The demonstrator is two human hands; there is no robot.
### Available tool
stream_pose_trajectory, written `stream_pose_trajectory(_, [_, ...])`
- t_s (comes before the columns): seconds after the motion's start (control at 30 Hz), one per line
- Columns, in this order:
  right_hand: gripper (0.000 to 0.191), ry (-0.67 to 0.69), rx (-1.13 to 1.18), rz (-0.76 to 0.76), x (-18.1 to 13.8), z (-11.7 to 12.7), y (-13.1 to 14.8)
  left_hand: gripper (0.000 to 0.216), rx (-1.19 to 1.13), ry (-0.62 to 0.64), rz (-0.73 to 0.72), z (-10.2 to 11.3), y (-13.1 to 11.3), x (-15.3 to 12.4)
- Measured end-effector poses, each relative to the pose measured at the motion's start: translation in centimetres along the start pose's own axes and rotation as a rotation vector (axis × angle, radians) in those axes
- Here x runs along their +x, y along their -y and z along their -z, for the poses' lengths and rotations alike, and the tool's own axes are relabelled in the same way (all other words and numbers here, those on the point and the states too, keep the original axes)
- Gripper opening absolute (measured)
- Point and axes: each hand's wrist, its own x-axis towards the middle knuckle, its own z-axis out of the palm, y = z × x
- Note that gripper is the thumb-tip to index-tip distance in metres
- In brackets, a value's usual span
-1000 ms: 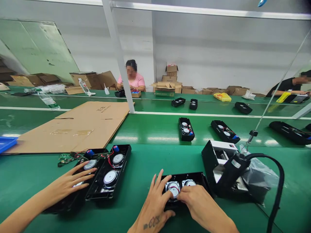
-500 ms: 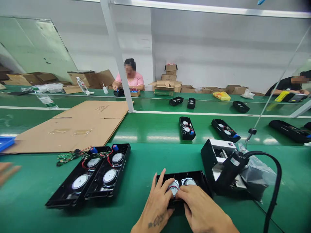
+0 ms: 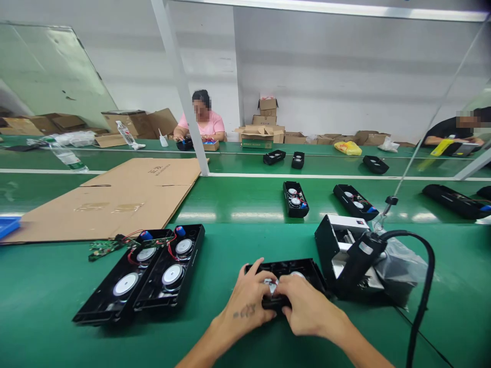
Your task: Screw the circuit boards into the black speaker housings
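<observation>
A black speaker housing (image 3: pixel 312 267) lies crosswise on the green bench in front of me. Two round speakers sit in it: a left speaker (image 3: pixel 271 286) between my fingertips, and a right speaker (image 3: pixel 297 275) partly covered by my knuckles. My left hand (image 3: pixel 247 301) is wrapped over the housing's left end, fingers bent inward and thumb low at the near side. My right hand (image 3: pixel 309 306) is closed, its fingertips pressed together beside the left speaker; whatever they pinch is hidden.
Two open housings (image 3: pixel 169 301) with speakers, red wires and a green circuit board (image 3: pixel 104 248) lie left. A black-and-white device (image 3: pixel 341 225) with a thick cable stands close right. Flat cardboard (image 3: pixel 115 197) lies behind. More housings (image 3: pixel 295 199) and two people are across the line.
My left fingers have curled further in, and my right hand has bunched up over the left speaker. A blurred hand at the far left edge has gone from view.
</observation>
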Motion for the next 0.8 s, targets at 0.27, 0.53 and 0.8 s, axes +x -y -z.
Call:
stream_pose_trajectory(0.27, [0.017,0.144,-0.025,-0.059,5.7,5.0,-0.7,0.041,-0.148,0.133,0.094,5.2,1.3,5.2])
stream_pose_trajectory(0.53, [0.022,0.103,-0.030,0.008,5.8,4.0,-1.5,0.040,-0.207,0.181,0.094,5.2,1.3,5.4])
stream_pose_trajectory(0.8, [0.022,0.048,-0.062,0.062,5.2,3.9,-1.4,0.038,-0.230,0.210,0.083,5.4,1.4,5.5])
